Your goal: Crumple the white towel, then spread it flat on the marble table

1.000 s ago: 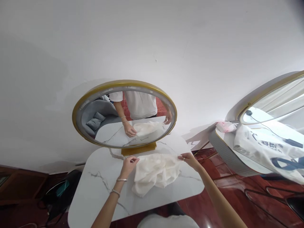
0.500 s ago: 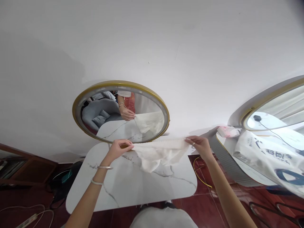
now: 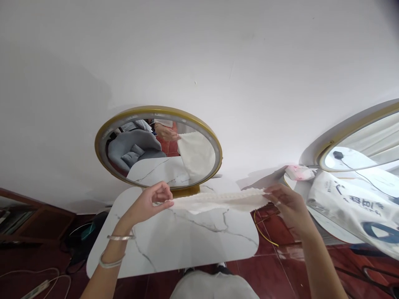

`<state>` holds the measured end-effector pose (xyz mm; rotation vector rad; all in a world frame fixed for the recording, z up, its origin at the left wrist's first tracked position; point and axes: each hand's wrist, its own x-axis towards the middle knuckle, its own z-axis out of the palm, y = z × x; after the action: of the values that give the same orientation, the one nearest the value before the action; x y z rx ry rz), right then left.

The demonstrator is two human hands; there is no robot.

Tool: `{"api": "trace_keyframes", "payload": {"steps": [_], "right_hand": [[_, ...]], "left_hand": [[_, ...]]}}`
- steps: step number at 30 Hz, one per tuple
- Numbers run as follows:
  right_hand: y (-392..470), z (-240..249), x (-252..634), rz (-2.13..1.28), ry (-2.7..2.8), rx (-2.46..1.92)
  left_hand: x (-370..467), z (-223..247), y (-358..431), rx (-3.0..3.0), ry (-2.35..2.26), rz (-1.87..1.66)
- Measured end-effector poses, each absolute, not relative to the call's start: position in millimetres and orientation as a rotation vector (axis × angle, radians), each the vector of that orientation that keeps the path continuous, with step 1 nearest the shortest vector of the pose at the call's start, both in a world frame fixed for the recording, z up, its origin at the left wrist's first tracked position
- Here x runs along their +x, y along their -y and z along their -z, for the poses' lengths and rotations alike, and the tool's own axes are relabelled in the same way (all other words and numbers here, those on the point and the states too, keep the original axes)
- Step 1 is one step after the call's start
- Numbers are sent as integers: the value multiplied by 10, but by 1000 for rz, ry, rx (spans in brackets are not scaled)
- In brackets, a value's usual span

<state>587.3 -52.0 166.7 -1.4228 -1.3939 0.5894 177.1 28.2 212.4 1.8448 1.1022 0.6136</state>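
Two hands: the left hand [image 3: 149, 203] and the right hand [image 3: 286, 204] are raised, holding a white cloth [image 3: 218, 201] between them.
Left grip: thumb and forefinger pinched on one corner, the other fingers loosely curled.
Right grip: fingertips closed on the opposite corner; a ring [image 3: 277, 203] shows.
White cloth: upper edge drawn out nearly straight above the table [image 3: 174, 245], which is white with grey veins.
Round mirror [image 3: 158, 149]: gold-rimmed, just beyond the cloth, reflecting it as it hangs.
Second table [image 3: 328, 226]: well to the right, bearing white printed fabric [image 3: 343, 203] and a pink-and-white packet [image 3: 299, 172].
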Motion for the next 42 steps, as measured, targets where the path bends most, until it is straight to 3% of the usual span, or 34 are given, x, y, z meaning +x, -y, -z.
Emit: {"api": "trace_keyframes", "payload": {"steps": [6, 10, 15, 22, 27, 32, 42], "right_hand": [[751, -1838, 5907, -661, 1385, -1388], [331, -1512, 5954, -708, 1364, -1439], [-237, -735, 5844, -427, 1371, -1648], [24, 418, 5237, -308, 1681, -1679], [98, 1030, 4923, -190, 1846, -1953], [58, 1135, 4972, -28, 1912, -2077], [-515, 1063, 5173, 86, 1982, -2121]], "left_hand": [[1692, -2201, -260, 1720, -995, -499], [1930, -1945, -519, 1907, -1129, -542], [2404, -1130, -635, 2311, -1402, -712], [2878, 239, -183, 2284, -1276, -358], [3246, 791, -176, 2275, -1520, -327], [3549, 1023, -207, 2334, -1792, -472], [3888, 1036, -789, 2431, -1749, -559]]}}
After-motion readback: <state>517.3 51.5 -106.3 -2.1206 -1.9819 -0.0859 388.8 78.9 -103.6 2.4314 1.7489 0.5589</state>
